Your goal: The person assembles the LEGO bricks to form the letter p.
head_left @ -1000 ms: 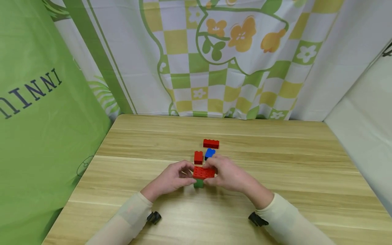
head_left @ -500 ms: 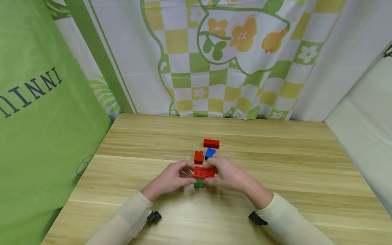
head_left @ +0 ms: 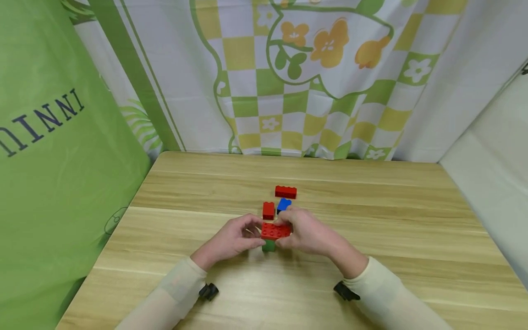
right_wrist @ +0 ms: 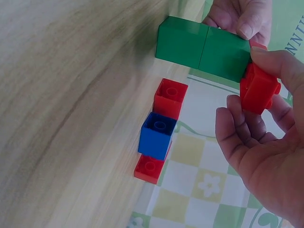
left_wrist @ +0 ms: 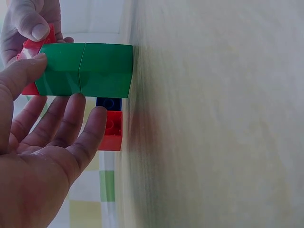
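Two green bricks are stacked upright on the table, the lower one [left_wrist: 107, 71] beneath the upper one [left_wrist: 59, 69]. A wide red brick [head_left: 271, 231] with studs sits on top and juts out to the right. My left hand [head_left: 234, 238] holds the stack from the left, its thumb near the seam of the red and upper green bricks, its other fingers loosely bent behind. From the right, my right hand [head_left: 307, 231] pinches the red brick's overhanging end between thumb and fingers. That hand covers part of the red brick in the head view.
Just behind the stack lie a smaller red brick [head_left: 268, 211] and a blue brick [head_left: 283, 205], side by side. Farther back is a long red brick [head_left: 286, 192]. The wooden table [head_left: 392, 206] ends at a patterned curtain [head_left: 268, 105]; green fabric [head_left: 62, 183] hangs at left.
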Available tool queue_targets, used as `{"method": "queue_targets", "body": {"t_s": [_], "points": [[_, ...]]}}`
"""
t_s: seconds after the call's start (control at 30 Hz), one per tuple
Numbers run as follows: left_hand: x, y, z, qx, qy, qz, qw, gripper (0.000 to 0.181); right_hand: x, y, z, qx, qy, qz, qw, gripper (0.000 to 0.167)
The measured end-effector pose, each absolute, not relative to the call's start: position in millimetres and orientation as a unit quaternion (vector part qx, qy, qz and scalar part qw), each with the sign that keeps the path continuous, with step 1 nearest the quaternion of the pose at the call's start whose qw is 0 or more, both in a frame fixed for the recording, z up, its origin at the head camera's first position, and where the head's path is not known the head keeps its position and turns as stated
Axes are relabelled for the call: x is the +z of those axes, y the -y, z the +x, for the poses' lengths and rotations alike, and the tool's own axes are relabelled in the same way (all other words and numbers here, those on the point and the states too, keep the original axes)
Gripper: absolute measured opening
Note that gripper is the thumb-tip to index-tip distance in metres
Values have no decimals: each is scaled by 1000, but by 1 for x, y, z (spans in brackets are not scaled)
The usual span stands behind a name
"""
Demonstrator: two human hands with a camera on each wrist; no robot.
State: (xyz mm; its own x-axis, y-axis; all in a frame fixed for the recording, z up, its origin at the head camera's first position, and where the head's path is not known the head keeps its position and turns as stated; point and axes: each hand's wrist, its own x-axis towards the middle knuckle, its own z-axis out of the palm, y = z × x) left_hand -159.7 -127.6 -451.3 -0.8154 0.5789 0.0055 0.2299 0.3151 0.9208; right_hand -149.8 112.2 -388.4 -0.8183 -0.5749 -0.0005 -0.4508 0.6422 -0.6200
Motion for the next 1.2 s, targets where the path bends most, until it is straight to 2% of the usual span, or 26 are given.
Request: {"method": "queue_targets", "body": {"t_s": [0.53, 0.87, 0.97, 1.2], "points": [[-452, 130, -162, 522, -796, 262, 160, 34, -393, -112, -147, -307, -907, -275, 92, 32], [-451, 129, -162, 523, -794, 268, 159, 33, -393, -124, -152, -364, -886, -256, 131, 49], [-450, 128, -162, 523, -793, 264, 163, 34, -389, -133, -157, -398, -872, -259, 124, 46], [-450, 128, -161, 517, -799, 256, 169, 34, -384, -143, -170, -429, -866, -234, 106, 27]]}}
